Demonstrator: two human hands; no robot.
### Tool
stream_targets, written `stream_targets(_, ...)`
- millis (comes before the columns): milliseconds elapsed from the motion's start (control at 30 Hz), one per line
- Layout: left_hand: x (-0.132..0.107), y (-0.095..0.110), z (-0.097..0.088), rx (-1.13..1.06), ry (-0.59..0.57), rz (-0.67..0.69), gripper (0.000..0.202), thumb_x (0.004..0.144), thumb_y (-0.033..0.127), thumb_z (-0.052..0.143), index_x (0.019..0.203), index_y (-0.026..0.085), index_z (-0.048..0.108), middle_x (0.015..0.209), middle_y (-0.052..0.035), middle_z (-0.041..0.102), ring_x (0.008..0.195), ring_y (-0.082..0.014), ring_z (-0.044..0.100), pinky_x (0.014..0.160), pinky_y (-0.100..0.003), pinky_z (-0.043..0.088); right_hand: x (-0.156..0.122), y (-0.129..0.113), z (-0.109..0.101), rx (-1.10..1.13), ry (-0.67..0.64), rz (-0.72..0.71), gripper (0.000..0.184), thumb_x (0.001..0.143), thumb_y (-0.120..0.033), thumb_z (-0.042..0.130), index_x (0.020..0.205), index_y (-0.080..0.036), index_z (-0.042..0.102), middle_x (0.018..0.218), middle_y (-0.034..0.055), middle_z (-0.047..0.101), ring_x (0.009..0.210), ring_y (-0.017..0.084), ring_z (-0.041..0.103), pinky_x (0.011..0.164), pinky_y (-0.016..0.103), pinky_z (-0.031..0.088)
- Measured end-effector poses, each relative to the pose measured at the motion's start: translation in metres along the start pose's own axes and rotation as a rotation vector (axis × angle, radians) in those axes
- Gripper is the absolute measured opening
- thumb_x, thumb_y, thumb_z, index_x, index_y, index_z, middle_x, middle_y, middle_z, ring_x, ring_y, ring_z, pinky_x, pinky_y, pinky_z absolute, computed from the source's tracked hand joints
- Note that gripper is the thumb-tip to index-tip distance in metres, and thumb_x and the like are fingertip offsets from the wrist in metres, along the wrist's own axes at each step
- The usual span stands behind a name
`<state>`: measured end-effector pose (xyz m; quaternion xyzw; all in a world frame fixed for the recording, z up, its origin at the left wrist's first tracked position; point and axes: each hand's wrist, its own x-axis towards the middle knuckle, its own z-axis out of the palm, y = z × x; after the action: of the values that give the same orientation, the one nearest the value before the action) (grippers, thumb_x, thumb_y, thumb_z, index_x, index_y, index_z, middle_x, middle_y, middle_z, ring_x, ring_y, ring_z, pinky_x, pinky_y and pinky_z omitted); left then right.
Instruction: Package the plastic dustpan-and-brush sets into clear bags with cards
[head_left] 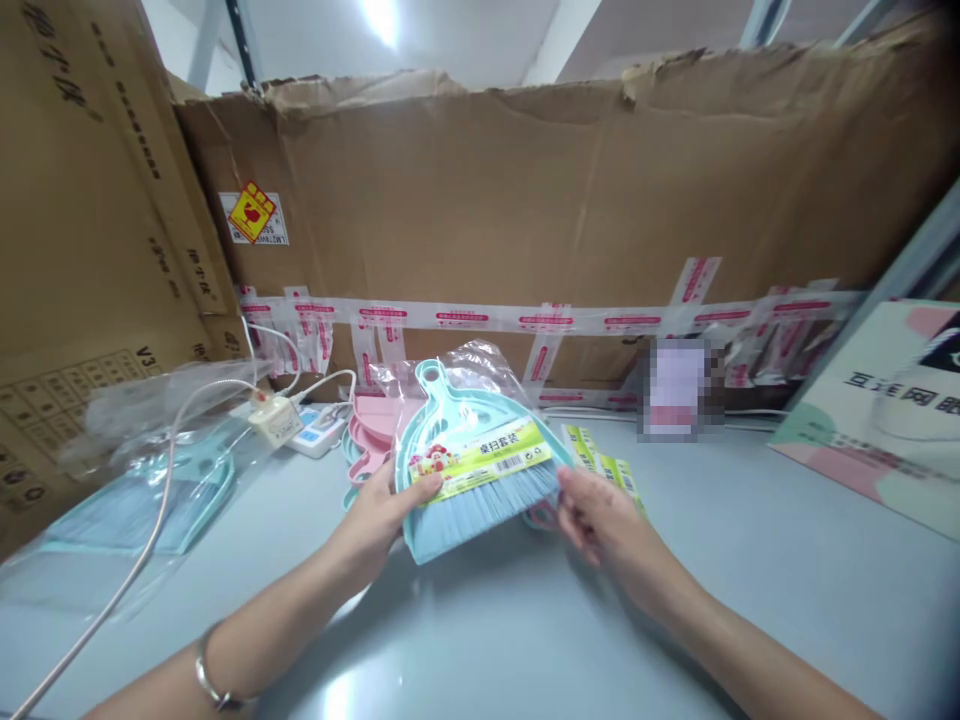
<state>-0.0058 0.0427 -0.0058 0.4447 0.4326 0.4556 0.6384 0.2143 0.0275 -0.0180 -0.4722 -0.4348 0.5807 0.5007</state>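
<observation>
Two hands (pixel 376 512) (pixel 600 508) at dustpan (pixel 450 412) edges, cardboard (pixel 480 200) behind, tabletop (pixel 487 630) room nearer

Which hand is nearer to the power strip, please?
Left. The left hand is at the left edge of the dustpan, in front and to the right of the power strip; the right hand is farther off, at the dustpan's right.

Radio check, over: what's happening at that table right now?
Left hand gripping blue dustpan set by its left side. Right hand closed at its right corner. Tilted, label facing camera. Pink plastic pieces behind; nothing seen blocking.
</observation>
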Motion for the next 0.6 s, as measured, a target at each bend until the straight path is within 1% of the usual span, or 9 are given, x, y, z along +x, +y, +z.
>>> stream_targets(33,0.0,0.002,-0.001,0.003,-0.001,0.004,0.057,0.067,0.03,0.074,0.116,0.013,0.05,0.112,-0.0153,0.064,0.094,-0.026,0.064,0.08,-0.034,0.051,0.002,-0.001,-0.004,0.009,0.081,-0.071,0.045,0.066,-0.057,0.066,0.059,-0.019,0.044,0.039,-0.009,0.044,0.031,0.003,0.033,0.031,0.015,0.026)
stream_targets(67,0.0,0.003,-0.002,0.011,-0.005,0.011,0.057,0.067,0.029,0.074,0.116,0.013,0.05,0.112,-0.0152,0.064,0.095,-0.0259,0.064,0.081,-0.034,0.051,0.004,-0.002,-0.007,0.041,0.169,-0.126,0.041,0.066,-0.053,0.069,0.065,-0.02,0.045,0.044,-0.01,0.046,0.034,0.003,0.035,0.033,0.014,0.028)
stream_targets(133,0.0,0.003,-0.001,0.028,-0.029,0.018,0.054,0.066,0.029,0.074,0.113,0.013,0.052,0.113,-0.0148,0.064,0.096,-0.0259,0.064,0.083,-0.034,0.05,0.006,-0.004,-0.008,0.107,0.263,-0.132,0.038,0.065,-0.046,0.073,0.083,-0.023,0.049,0.063,-0.0083,0.058,0.047,0.005,0.05,0.043,0.015,0.04)
stream_targets(167,0.0,0.003,-0.001,0.035,-0.048,0.017,0.052,0.067,0.029,0.074,0.111,0.013,0.053,0.113,-0.0146,0.064,0.097,-0.026,0.064,0.084,-0.035,0.05,0.007,-0.005,-0.007,0.125,0.24,-0.086,0.041,0.065,-0.043,0.073,0.093,-0.024,0.05,0.074,-0.0058,0.063,0.057,0.008,0.057,0.05,0.017,0.045)
stream_targets(233,-0.001,0.0,0.0,0.05,-0.076,0.011,0.048,0.067,0.03,0.074,0.108,0.013,0.054,0.111,-0.0142,0.065,0.097,-0.0264,0.063,0.085,-0.035,0.05,0.007,-0.008,-0.004,0.143,0.085,0.041,0.046,0.069,-0.039,0.072,0.107,-0.023,0.051,0.089,0.0003,0.067,0.073,0.013,0.063,0.062,0.023,0.05)
stream_targets(300,-0.002,-0.001,0.001,0.061,-0.08,0.0,0.046,0.066,0.03,0.074,0.105,0.013,0.056,0.11,-0.0138,0.066,0.098,-0.0268,0.063,0.084,-0.035,0.05,0.007,-0.01,-0.003,0.148,-0.067,0.122,0.044,0.071,-0.034,0.07,0.11,-0.019,0.055,0.092,0.0037,0.069,0.077,0.015,0.065,0.068,0.025,0.051)
stream_targets(333,-0.002,-0.001,0.001,0.062,-0.078,-0.005,0.045,0.066,0.029,0.074,0.104,0.013,0.056,0.109,-0.0137,0.066,0.099,-0.0269,0.063,0.084,-0.035,0.05,0.007,-0.01,-0.002,0.148,-0.104,0.129,0.042,0.072,-0.033,0.07,0.109,-0.018,0.056,0.092,0.0042,0.069,0.078,0.015,0.065,0.069,0.024,0.051)
stream_targets(433,-0.003,0.001,0.002,0.037,-0.075,-0.029,0.048,0.065,0.029,0.074,0.107,0.014,0.055,0.107,-0.0136,0.067,0.097,-0.0268,0.064,0.084,-0.035,0.05,0.008,-0.01,-0.001,0.148,-0.098,0.089,0.042,0.068,-0.032,0.072,0.106,-0.016,0.061,0.091,0.0047,0.071,0.076,0.016,0.066,0.064,0.024,0.051)
stream_targets(600,-0.004,0.006,0.003,0.035,-0.016,-0.023,0.048,0.066,0.03,0.073,0.108,0.013,0.056,0.106,-0.0133,0.067,0.097,-0.0263,0.063,0.085,-0.035,0.049,0.015,-0.004,0.008,0.112,-0.002,-0.008,0.043,0.06,-0.036,0.077,0.095,-0.014,0.066,0.086,0.0052,0.072,0.069,0.017,0.066,0.06,0.024,0.05)
